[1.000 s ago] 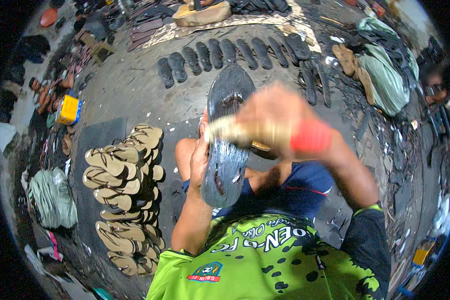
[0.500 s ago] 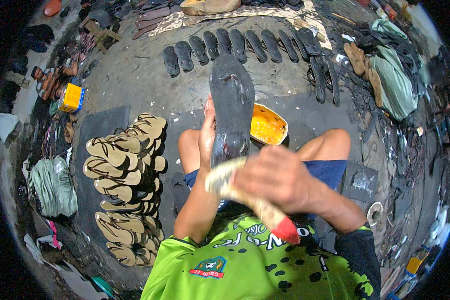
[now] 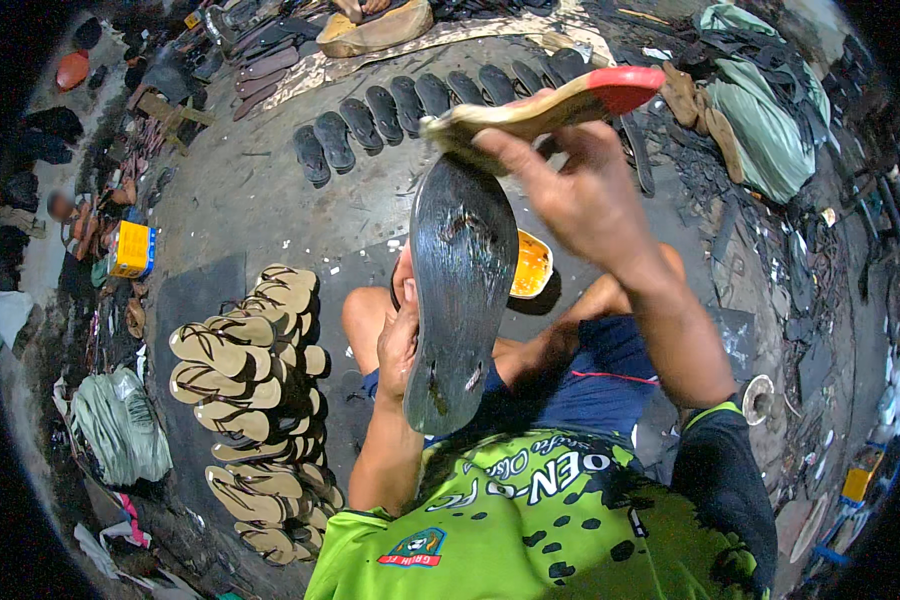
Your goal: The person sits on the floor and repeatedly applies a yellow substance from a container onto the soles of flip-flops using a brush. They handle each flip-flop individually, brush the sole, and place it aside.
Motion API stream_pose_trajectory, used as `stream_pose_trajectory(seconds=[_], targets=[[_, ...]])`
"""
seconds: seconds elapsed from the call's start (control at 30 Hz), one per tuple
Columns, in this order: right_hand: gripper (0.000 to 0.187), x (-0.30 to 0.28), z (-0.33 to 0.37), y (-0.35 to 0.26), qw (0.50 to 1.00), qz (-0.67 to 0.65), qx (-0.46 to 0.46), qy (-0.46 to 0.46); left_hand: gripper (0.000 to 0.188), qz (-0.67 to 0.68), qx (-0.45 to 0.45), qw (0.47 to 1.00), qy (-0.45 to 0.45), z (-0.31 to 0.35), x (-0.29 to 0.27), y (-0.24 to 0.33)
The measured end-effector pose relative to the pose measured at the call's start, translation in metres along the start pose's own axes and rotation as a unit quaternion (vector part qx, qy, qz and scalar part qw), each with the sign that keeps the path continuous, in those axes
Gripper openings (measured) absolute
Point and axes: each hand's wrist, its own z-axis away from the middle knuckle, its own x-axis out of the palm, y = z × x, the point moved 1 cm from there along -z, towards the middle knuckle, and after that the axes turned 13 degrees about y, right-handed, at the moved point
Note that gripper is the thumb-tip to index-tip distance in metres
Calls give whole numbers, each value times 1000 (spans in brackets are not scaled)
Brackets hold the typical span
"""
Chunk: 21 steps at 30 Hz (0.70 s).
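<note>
My left hand (image 3: 400, 340) grips a black flip-flop (image 3: 460, 270) by its left edge, fingers wrapped behind it. The broad sole faces me, its surface dark and shiny as if wet. In my right hand (image 3: 585, 195), somewhat blurred, is a brush (image 3: 560, 105) with a pale curved handle and a red end. Its pale working end lies at the far tip of the sole. Just right of the flip-flop, partly covered by it, a pale bowl (image 3: 547, 284) holds yellow-orange stuff like glue.
Beyond runs a row of black flip-flops (image 3: 382, 112). Tan flip-flops (image 3: 235, 380) are piled on the left, with a yellow tin (image 3: 132, 249) farther out. Pale green sacks (image 3: 770, 135) lie at far right; another sack (image 3: 120, 425) stands left. Dark scraps litter both sides.
My right hand has swung the brush from the near end of the sole up to its far tip, red end now pointing right. The flip-flop has come closer to my body.
</note>
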Motion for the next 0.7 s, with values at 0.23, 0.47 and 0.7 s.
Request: stream_pose_trajectory(seconds=[0.23,0.47,0.7], targets=[[33,-1,22,26,936,-18,-335,-105,44,-2,-56,997,59,-33,-25,5],[28,-18,122,43,969,-45,-176,-168,41,74,-21,993,85,-93,-18,-17],[34,-38,83,96,994,73,-72,43,41,24,-56,993,100,-172,20,-93]])
